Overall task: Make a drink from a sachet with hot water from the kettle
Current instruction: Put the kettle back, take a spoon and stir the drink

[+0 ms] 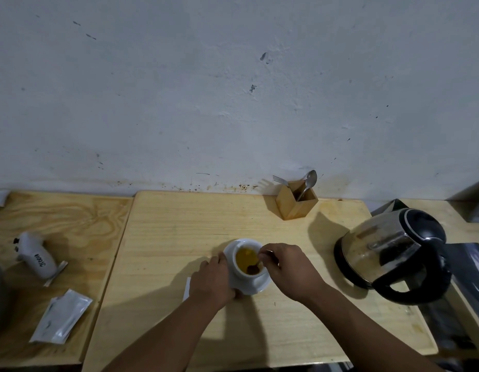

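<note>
A modest home kitchen corner: a pale wooden desk [179,224] stands against a scuffed, stained white wall [233,89]. An electric kettle [388,251] sits at one side, a wooden holder [296,204] with a spoon [309,181] and fork [280,179] at the back, and a white cup [239,269] on a saucer [255,287] holds a yellowish drink.

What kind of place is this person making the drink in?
Probably a simple home kitchen corner or tea station: plain wooden tables pushed against a scuffed white wall, an electric kettle, and a wooden cutlery holder with a spoon and fork.
</note>
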